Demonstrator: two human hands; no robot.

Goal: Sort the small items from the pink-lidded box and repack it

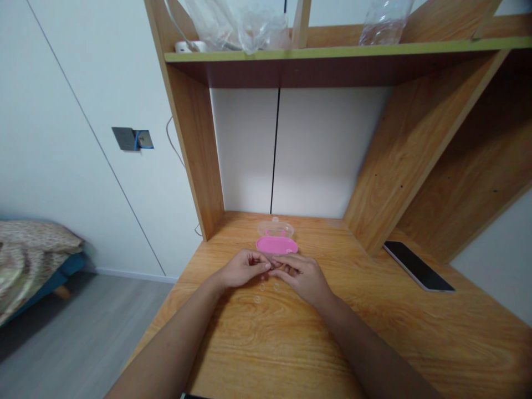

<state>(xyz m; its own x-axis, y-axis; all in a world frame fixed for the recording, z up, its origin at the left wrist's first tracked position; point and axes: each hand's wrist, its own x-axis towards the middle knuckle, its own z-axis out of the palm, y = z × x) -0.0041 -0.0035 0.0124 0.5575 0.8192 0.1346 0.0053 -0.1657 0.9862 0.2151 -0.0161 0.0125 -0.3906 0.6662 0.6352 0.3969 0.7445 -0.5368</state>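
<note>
My left hand [244, 268] and my right hand [302, 275] meet over the desk, fingertips pinched close together. What they hold between them is too small and too covered by the fingers to make out. Just beyond the fingers lies an open case with a pink oval base [276, 244] and a clear lid [275, 228] tilted back behind it. A small ring-like shape shows at the right end of the base. Several small clear rings [257, 299] lie on the wood just below my hands.
A dark-screened phone or tablet [418, 267] lies at the right. Above the desk [266, 343] runs a shelf [332, 52] with a plastic bag [245, 27] and a clear bottle [384, 25]. Wooden panels stand on both sides. A bed [33, 255] is at the far left.
</note>
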